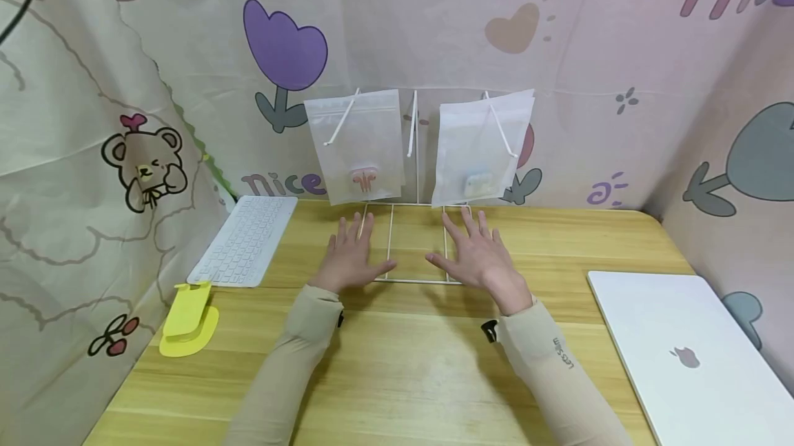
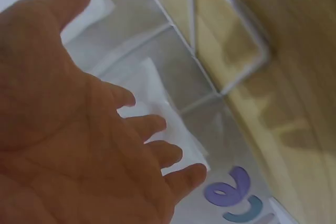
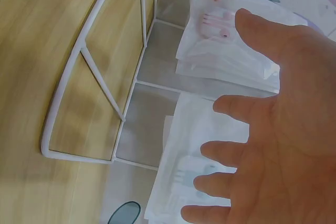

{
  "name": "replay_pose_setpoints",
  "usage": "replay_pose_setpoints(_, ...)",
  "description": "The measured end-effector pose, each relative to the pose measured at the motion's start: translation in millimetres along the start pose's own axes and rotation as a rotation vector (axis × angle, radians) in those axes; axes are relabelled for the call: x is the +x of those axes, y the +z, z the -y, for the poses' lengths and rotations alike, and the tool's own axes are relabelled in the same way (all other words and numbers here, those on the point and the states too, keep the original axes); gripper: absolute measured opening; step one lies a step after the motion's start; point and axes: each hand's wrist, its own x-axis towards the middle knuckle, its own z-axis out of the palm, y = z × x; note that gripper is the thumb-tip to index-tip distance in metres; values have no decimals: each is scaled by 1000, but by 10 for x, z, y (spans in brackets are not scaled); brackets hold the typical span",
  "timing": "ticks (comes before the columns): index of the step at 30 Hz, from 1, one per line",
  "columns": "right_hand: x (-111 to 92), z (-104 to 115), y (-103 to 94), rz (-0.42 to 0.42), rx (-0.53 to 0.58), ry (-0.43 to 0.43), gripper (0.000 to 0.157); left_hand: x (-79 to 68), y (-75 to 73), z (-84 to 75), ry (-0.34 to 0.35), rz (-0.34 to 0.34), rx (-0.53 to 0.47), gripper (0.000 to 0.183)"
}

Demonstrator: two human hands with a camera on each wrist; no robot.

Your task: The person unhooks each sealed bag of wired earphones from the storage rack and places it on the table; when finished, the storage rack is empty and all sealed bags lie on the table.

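A white wire rack (image 1: 417, 281) stands on the wooden table in the head view, with prongs reaching forward at its top. From the left prong hangs a translucent plastic bag (image 1: 358, 132) with a pink earphone picture low on it; a similar bag (image 1: 474, 146), its print pale, hangs at the right. The middle prong (image 1: 412, 125) carries nothing. My left hand (image 1: 350, 260), fingers spread, is by the left side of the rack's base. My right hand (image 1: 480, 260) is spread by the right side. Both hold nothing; the wrist views show bare palms near the bags.
At the left lie a white keyboard (image 1: 245, 239) and, nearer, a yellow folding stand (image 1: 189, 318). A closed silver laptop (image 1: 682, 349) lies at the right edge. Printed cloth (image 1: 422, 18) hangs behind the table and along its sides.
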Motion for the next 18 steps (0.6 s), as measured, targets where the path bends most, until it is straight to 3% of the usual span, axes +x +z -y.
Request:
replay_pose_setpoints(10, -17, -61, 6, 13, 10, 11, 89, -18, 27, 281, -36, 144, 38, 115)
replay_pose_setpoints(18, -16, -169, -36, -6, -4, 16, 87, -5, 75, 365, -36, 183, 48, 116)
